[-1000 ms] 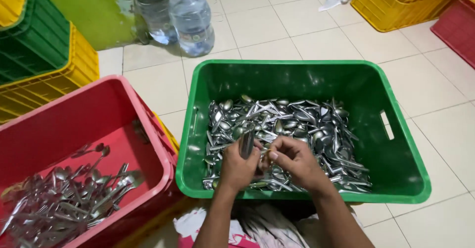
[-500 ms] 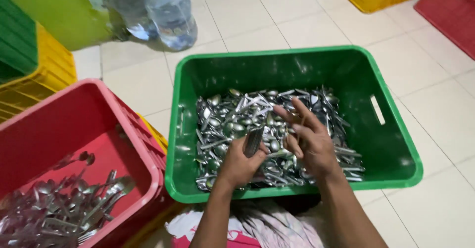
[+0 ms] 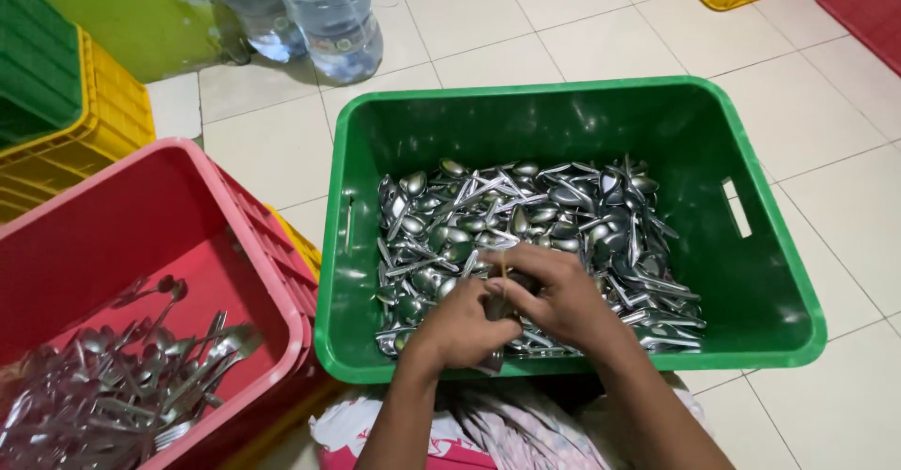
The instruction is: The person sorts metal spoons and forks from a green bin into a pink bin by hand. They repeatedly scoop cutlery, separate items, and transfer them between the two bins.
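A green plastic crate [image 3: 572, 113] in front of me holds a heap of metal spoons [image 3: 526, 217]. Both hands meet over the near part of that heap. My left hand [image 3: 458, 325] grips a bunch of spoons, their ends poking out below it. My right hand [image 3: 554, 292] is wrapped over the same bunch from the right, and a thin tan band shows at its fingers. Whether the band goes around the bunch is hidden by the fingers.
A red crate [image 3: 113, 245] at my left holds bundled spoons and forks [image 3: 122, 376]. Stacked yellow and green crates [image 3: 66, 104] stand beyond it. Two large water bottles [image 3: 328, 10] stand on the tiled floor behind the green crate.
My right hand, which was spread open over the spoons half a second ago, has come back and closed over the bunch in my left hand. The view has tilted closer.
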